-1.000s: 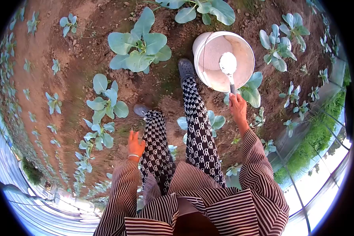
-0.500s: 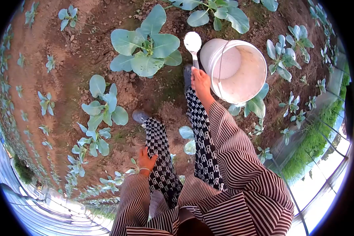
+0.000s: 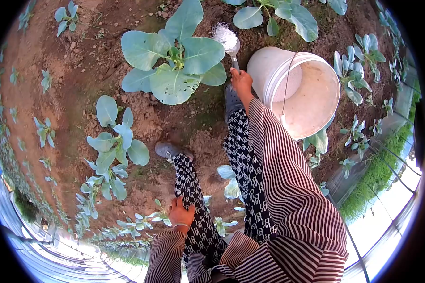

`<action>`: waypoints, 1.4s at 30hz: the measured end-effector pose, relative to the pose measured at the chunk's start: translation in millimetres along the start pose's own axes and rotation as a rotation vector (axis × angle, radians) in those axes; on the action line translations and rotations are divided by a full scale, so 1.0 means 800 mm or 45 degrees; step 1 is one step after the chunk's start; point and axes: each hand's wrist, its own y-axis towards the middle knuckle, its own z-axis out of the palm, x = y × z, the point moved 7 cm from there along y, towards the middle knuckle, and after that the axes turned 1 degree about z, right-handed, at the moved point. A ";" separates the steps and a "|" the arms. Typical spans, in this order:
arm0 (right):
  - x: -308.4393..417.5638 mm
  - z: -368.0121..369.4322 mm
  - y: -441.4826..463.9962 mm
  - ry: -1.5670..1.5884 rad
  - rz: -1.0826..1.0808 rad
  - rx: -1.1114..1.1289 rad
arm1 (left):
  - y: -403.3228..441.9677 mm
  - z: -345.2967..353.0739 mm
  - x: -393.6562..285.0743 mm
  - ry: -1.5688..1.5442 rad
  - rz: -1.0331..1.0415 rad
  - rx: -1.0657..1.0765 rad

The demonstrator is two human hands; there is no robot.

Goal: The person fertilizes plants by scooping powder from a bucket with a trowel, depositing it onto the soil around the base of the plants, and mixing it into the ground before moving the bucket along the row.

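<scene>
My right hand is closed around the handle of a scoop. White granules lie in the scoop's bowl and spill past its far edge onto the soil. Left of the scoop grows a large broad-leaved plant with small holes in one leaf. Just right of my right hand is a white bucket, tilted with its mouth toward me and white material inside. My left hand rests on my left leg near the knee, fingers spread and holding nothing.
Smaller leafy plants stand in a row at the left, and more plants grow beyond the bucket. My shoes are on the brown soil between them. Green growth and a greenhouse wall run along the right.
The scoop has tipped forward, and white granules now spread onto the ground beyond it. My view has lowered a little toward the plants. My left hand stays on my leg.
</scene>
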 end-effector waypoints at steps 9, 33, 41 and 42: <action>0.017 -0.011 -0.035 0.243 0.194 0.116 | 0.002 0.002 0.000 0.027 -0.010 0.000; -0.077 0.150 -0.279 -0.727 0.124 0.825 | -0.011 0.027 0.044 -0.319 -0.172 0.179; -0.082 0.139 -0.285 -0.984 0.003 0.724 | -0.014 0.033 0.064 -0.483 -0.187 0.207; -0.078 0.143 -0.283 -0.951 -0.014 0.719 | -0.013 0.034 0.066 -0.492 -0.179 0.186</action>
